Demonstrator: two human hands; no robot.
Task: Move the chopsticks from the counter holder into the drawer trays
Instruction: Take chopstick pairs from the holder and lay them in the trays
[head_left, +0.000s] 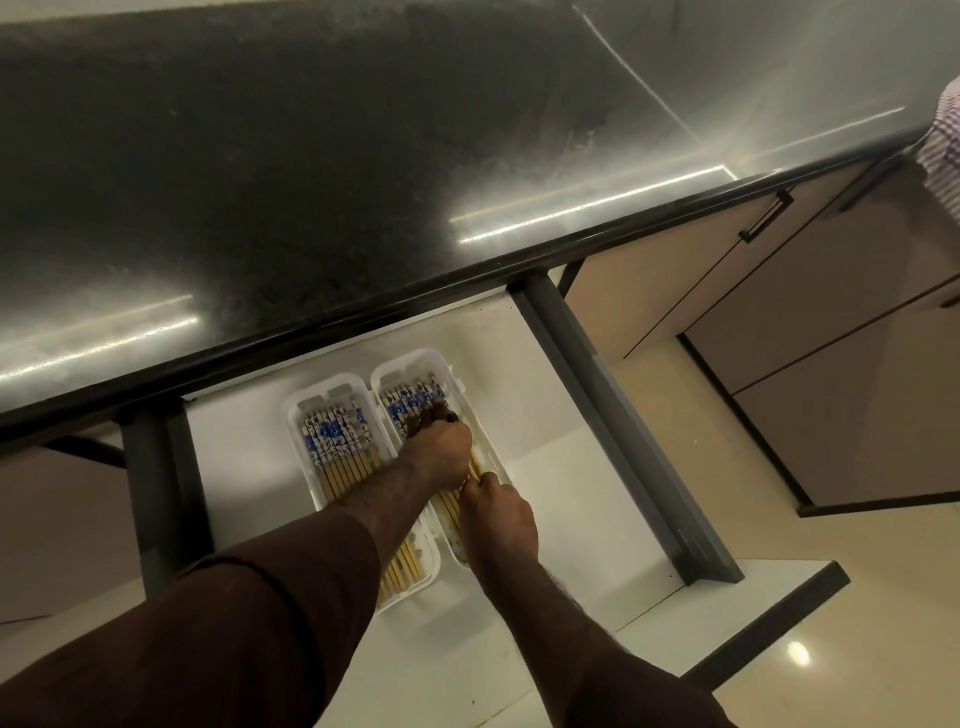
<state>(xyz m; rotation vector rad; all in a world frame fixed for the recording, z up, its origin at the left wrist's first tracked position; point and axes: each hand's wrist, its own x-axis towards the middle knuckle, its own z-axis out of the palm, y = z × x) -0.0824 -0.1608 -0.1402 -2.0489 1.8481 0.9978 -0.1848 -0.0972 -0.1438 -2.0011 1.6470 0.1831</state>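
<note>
Dark stone surface (311, 171) fills the upper frame, no holder visible on it. Below, in the open drawer (571, 467), both trays (332, 400) hold chopsticks (332, 441). Left hand (439, 449) presses spread fingers on the right tray's sticks; right hand (498, 514) pinches their lower ends. Task looks nearly finished.

Single head-worn view, looking steeply down, counter (311, 182) above, open drawer (571, 467) close below centre

Two trays (363, 410) – two hands (439, 449)
</note>
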